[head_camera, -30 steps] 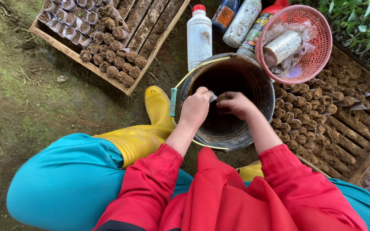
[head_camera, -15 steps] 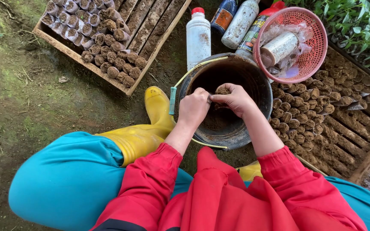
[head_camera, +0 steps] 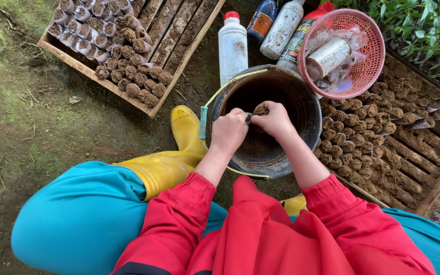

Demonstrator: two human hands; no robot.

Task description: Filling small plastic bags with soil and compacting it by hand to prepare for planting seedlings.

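Observation:
My left hand (head_camera: 228, 131) and my right hand (head_camera: 274, 120) meet over a black bucket (head_camera: 309, 104) that has dark soil in its bottom. Between them they hold a small soil-filled seedling bag (head_camera: 258, 110), its open top heaped with brown soil. The left fingers pinch the bag's dark rim, and the right hand cups the bag from the right side. Both sleeves are red. A yellow rubber boot (head_camera: 171, 160) stands left of the bucket.
A wooden tray (head_camera: 179, 56) with rows of filled bags lies upper left. Another wooden tray (head_camera: 434, 188) of filled bags lies right. A white bottle (head_camera: 232, 46), more bottles and a pink basket (head_camera: 370, 48) stand behind the bucket. Green seedlings (head_camera: 423, 25) grow upper right.
Both hands have lifted a little out of the bucket and drawn closer together around the small bag; soil now heaps at its top.

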